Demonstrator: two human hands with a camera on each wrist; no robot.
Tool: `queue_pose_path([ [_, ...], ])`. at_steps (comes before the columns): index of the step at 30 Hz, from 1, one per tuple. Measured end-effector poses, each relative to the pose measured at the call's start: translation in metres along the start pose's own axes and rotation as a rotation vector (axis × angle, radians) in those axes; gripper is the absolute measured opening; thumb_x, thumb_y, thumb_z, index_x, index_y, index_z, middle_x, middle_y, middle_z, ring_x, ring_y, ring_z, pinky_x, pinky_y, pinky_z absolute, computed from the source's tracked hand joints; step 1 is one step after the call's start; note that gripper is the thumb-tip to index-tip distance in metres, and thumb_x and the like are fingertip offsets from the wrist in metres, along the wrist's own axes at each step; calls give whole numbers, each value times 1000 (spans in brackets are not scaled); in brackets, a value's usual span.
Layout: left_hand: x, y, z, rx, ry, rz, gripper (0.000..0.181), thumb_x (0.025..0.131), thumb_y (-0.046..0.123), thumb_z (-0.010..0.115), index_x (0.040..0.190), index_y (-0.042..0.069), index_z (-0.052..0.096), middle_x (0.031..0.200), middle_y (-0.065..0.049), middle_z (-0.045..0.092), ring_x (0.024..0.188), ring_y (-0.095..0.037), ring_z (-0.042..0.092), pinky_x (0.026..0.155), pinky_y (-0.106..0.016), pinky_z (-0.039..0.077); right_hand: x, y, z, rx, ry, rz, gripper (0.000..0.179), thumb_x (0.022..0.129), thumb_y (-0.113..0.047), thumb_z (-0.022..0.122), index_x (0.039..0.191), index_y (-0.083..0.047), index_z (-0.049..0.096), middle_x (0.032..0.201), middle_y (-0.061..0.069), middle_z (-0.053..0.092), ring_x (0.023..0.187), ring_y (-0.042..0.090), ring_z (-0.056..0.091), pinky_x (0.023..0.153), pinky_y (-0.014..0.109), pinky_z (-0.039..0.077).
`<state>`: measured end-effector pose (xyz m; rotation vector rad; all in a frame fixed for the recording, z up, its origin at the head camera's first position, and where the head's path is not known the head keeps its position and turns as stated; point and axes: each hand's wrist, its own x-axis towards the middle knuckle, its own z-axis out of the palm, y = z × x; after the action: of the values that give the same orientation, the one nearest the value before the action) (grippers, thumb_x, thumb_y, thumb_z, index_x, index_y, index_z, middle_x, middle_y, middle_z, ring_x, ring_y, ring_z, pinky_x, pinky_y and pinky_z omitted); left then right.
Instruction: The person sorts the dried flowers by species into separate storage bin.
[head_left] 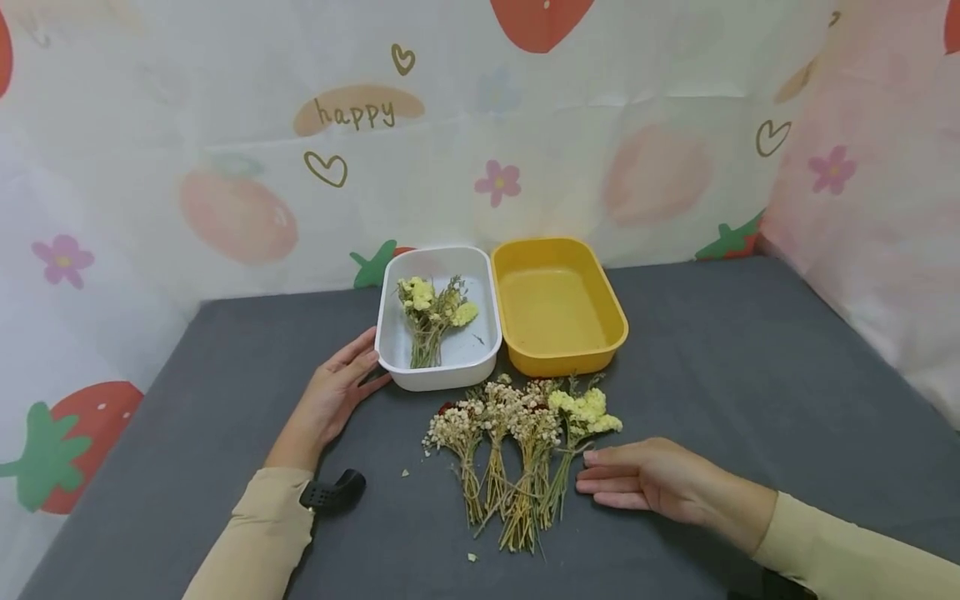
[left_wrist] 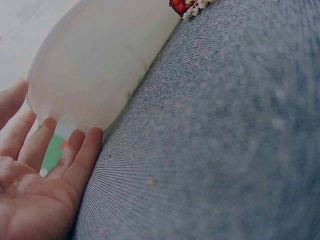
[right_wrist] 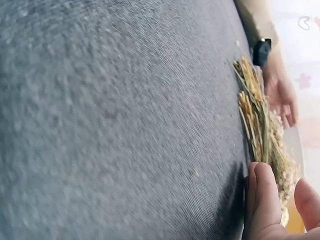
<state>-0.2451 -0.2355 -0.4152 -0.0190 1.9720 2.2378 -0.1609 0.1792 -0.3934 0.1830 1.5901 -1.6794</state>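
My left hand [head_left: 337, 392] touches the near left side of a white tray [head_left: 446, 379] with extended fingers; the left wrist view shows the fingertips against its wall. Inside that tray lies a small bunch of dried yellow flowers [head_left: 431, 312] with tied stems. Several more tied bunches of dried flowers lie in a row in front of the trays: white ones [head_left: 457, 429] with bits of dark red, and a yellow one [head_left: 585, 412] at the right end. Beside the stems of this yellow bunch is my right hand [head_left: 660, 483], fingers straight, holding nothing. Whether its fingertips touch the stems I cannot tell.
A yellow tray [head_left: 558, 362] stands right against the white one, with nothing in it. Small flower crumbs [head_left: 472, 557] are scattered on the dark grey cloth [head_left: 750, 400]. Behind the table hangs a printed curtain [head_left: 540, 108] with fruit and hearts.
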Motion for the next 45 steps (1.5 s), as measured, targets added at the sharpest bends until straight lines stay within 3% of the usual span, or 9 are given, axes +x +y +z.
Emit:
queue_pose_path([
  [12,2,-4,4,-6,-2,3,61,104,23,54,158,14,28,164,-5,29,145,-20,38,119,-46,39,4,3,3,20,-2,21,56,103,-20,57,146,11,38,119,15,71,102,17,72,97,35,58],
  [20,1,-2,3,-4,11,-4,61,103,24,56,158,13,30,164,-6,31,132,-8,49,118,-45,41,10,6,6,29,-17,10,55,102,-21,59,144,10,42,117,13,72,101,17,72,97,35,58],
  [28,2,-1,3,-12,14,-3,61,104,22,55,158,13,29,164,-5,30,135,-10,47,119,-46,39,12,2,10,19,-25,6,54,103,-20,57,143,13,41,109,13,73,98,17,73,95,33,59],
  [35,0,0,2,-26,13,-4,60,104,19,53,158,12,28,164,-5,29,141,-15,41,120,-47,38,13,3,15,-11,-18,18,56,101,-19,60,143,12,41,118,19,69,101,19,72,99,35,57],
  [42,-1,0,1,-19,16,-3,60,105,20,53,158,12,27,165,-6,28,146,-22,35,120,-48,37,15,0,21,-5,-17,-12,48,99,-18,62,137,9,51,112,12,72,101,19,72,98,36,58],
  [45,-3,1,1,-14,20,-7,60,105,20,53,158,12,27,165,-5,28,144,-19,38,120,-47,38,15,0,25,5,13,-23,49,98,-17,64,137,11,51,119,19,70,103,21,72,97,36,59],
])
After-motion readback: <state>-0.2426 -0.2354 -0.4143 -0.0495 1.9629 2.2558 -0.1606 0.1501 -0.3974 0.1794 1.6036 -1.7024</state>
